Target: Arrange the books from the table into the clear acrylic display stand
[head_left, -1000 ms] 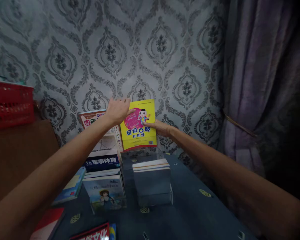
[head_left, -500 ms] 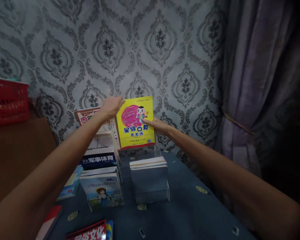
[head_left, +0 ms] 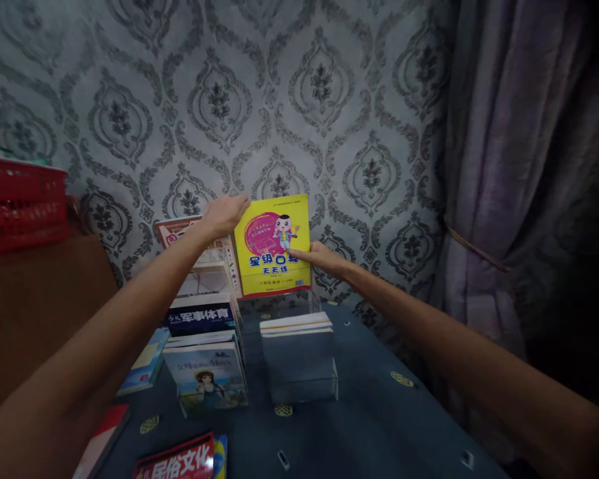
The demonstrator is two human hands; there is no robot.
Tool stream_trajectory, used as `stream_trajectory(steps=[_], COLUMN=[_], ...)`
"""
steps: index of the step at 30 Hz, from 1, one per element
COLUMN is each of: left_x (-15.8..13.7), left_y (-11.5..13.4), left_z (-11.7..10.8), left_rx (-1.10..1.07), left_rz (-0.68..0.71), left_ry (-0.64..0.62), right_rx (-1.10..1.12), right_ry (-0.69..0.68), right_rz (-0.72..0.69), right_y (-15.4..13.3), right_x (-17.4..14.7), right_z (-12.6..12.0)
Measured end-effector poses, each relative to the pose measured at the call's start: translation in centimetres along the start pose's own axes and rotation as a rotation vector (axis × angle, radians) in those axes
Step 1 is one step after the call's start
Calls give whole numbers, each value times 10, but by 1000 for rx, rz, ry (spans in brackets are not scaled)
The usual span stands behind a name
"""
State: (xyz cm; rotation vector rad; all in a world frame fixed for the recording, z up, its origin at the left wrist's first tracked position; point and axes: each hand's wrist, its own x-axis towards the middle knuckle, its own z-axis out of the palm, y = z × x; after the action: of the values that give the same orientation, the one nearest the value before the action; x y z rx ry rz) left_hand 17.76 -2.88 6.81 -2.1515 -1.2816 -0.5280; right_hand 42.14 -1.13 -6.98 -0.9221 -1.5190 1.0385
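A yellow workbook (head_left: pixel 274 246) with a pink circle and a cartoon child on its cover stands upright near the wall. My left hand (head_left: pixel 225 214) is closed at its upper left corner. From the right edge my right hand (head_left: pixel 323 258) grips it, thumb across the front and the other fingers behind, out of sight. Below the workbook is the back of a clear acrylic stand (head_left: pixel 335 379), which holds several books with a grey-blue one (head_left: pixel 297 359) in front. Left of it, a rack of books shows a dark blue book (head_left: pixel 199 316) and one with a girl (head_left: pixel 207 379).
On the dark blue tablecloth (head_left: pixel 369 412) lie a red book (head_left: pixel 180 459) at the front and a light blue book (head_left: pixel 144 362) at the left. A red basket (head_left: pixel 22 206) sits on a brown box (head_left: pixel 40 299). A tied curtain (head_left: pixel 499 166) hangs at the right.
The right hand's thumb sits slightly lower on the workbook's cover. Both hands keep their hold, and the whole view has shifted a little.
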Motion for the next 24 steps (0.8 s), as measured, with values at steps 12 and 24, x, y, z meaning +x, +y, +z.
stream_trajectory(steps=[12, 24], left_x=[-2, -19], left_y=[-15, -76], left_z=[-7, -13], left_rx=[-102, -337], left_rz=[104, 195], left_ry=[-28, -188], right_rx=[59, 171], right_ry=[122, 251], right_rz=[-24, -153], right_y=[-9, -26], right_x=[-6, 2], right_z=[7, 1])
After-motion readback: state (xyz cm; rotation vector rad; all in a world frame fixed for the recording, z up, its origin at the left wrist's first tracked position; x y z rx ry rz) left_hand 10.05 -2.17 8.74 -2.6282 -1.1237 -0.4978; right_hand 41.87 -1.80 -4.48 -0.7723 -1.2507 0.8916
